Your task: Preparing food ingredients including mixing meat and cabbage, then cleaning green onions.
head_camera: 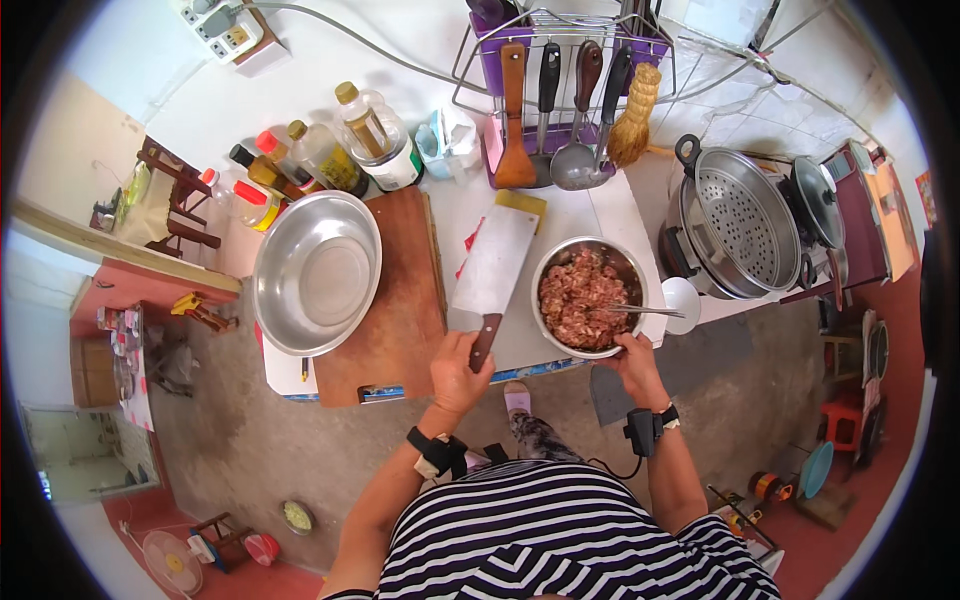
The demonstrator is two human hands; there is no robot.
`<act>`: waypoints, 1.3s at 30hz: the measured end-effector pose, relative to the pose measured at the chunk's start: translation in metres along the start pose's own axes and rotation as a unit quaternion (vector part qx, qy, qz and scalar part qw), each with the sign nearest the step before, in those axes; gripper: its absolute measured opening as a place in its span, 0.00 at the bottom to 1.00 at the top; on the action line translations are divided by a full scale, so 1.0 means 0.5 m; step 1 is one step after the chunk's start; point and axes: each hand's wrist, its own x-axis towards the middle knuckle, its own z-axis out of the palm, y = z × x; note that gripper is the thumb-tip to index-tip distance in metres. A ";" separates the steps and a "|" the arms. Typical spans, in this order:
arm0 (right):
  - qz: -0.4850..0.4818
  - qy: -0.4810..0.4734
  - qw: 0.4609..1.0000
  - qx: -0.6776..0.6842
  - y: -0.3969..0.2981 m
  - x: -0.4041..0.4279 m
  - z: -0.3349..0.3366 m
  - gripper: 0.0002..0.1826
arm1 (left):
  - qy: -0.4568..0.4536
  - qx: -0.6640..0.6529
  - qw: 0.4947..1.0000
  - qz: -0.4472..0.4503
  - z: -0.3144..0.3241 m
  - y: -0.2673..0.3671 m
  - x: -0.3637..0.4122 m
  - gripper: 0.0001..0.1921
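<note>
My left hand is at the brown handle of a cleaver, with fingers and thumb around its lower end. The cleaver's broad blade points away from me, its far end by a yellow sponge. A steel bowl holds minced meat with darker bits mixed in. On the near right rim of this bowl, my right hand grips with the thumb on the edge. Metal chopsticks stick out of the meat to the right, over a small white dish.
An empty steel basin rests on a wooden cutting board at left. Behind are sauce bottles and a rack with hanging utensils. A steamer pot stands right. On the floor is a bowl of chopped greens.
</note>
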 end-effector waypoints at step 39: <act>0.248 -0.435 0.841 -0.204 0.404 -0.119 0.325 0.25 | 0.053 -0.041 0.996 -0.066 -0.172 -0.171 -0.473 0.19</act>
